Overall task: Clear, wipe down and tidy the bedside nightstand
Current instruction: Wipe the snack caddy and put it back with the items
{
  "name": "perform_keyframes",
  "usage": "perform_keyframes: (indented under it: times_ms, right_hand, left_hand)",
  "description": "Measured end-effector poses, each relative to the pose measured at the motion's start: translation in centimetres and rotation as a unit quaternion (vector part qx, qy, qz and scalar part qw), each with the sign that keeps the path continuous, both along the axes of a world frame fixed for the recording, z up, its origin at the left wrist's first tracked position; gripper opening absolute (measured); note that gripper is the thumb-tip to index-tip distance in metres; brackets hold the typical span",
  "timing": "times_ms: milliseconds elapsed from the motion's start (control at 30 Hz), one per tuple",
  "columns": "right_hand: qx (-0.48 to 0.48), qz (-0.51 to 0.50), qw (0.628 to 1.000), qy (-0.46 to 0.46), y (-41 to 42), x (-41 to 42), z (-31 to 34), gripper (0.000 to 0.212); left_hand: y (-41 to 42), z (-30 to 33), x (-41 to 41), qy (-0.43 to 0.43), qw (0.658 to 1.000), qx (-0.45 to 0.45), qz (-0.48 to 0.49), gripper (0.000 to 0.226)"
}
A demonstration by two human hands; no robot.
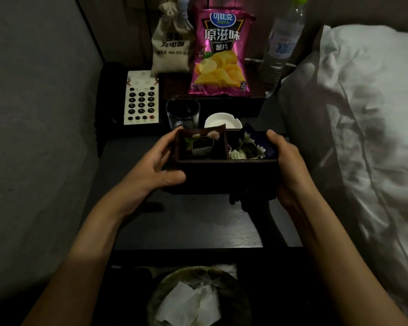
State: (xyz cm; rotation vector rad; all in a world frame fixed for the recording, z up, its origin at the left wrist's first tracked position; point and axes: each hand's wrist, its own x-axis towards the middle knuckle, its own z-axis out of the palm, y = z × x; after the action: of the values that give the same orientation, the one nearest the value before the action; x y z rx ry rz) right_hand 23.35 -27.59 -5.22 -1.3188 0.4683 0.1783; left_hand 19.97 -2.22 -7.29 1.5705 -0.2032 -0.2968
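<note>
My left hand (pixel 159 164) and right hand (pixel 290 165) grip the ends of the sachet box (pixel 226 170) over the nightstand (pixel 198 222); chips (pixel 222 55), bottle (pixel 280 48), glass (pixel 183 112) and phone (pixel 140 100) remain, wiping seemingly unstarted.

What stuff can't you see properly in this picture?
Head view only:
- Water bottle: its cap is cut off by the top edge.
- Dark box: its underside, and whether it rests on the nightstand, is lost in shadow; the left hand and right hand cover its ends.
- Ashtray: its front is hidden behind the box.
- Sachets in the box: print too small to read.
</note>
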Motion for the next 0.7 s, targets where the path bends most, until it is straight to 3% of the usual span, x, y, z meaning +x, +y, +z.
perform_keyframes:
  times_ms: [67, 133, 267, 467, 700]
  right_hand:
    - [0.003, 0.011, 1.000, -0.006, 0.1, -0.2, 0.0, 0.046]
    - [0.024, 0.030, 0.999, -0.014, 0.4, -0.5, 0.1, 0.043]
    - [0.152, -0.001, 0.988, -0.030, 0.6, -0.8, 0.5, 0.055]
    - [0.345, -0.075, 0.935, -0.035, 0.5, -1.5, 0.6, 0.059]
    - [0.430, -0.039, 0.902, 0.008, 3.4, -3.8, -1.0, 0.047]
  left_hand:
    - [-0.7, -0.4, -0.3, -0.021, 0.999, 0.036, 0.031, 0.088]
    - [-1.1, -0.2, -0.2, -0.062, 0.992, 0.065, 0.090, 0.077]
    - [-0.6, 0.3, 0.0, -0.097, 0.983, 0.085, 0.129, 0.071]
    - [-1.4, 0.6, 0.0, -0.072, 0.985, 0.068, 0.139, 0.068]
    - [-4.4, 0.5, -0.3, -0.043, 0.992, 0.046, 0.110, 0.077]
